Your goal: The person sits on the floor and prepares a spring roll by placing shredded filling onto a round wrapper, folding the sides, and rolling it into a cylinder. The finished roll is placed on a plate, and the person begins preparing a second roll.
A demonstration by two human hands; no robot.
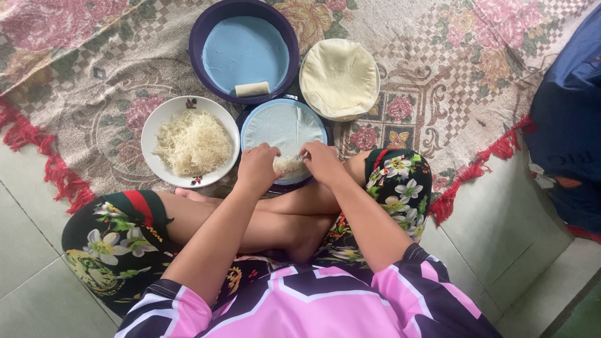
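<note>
A thin translucent wrapper [285,122] lies spread on a round blue plate [318,125] in front of my crossed legs. On its near edge sits a small heap of pale noodle filling [288,164]. My left hand [258,166] and my right hand [322,161] pinch the wrapper's near edge on either side of that filling. To the left stands a white bowl [158,125] full of fine white noodles [193,143]. Behind, a dark purple basin [206,28] with a light blue bottom holds one finished roll [252,89]. A stack of round dry wrappers [339,77] lies at the right.
Everything rests on a flowered, red-fringed rug [438,62] laid over a pale tiled floor [519,238]. A dark blue bag or garment [566,112] lies at the right edge. My knees in flowered shorts flank the plate.
</note>
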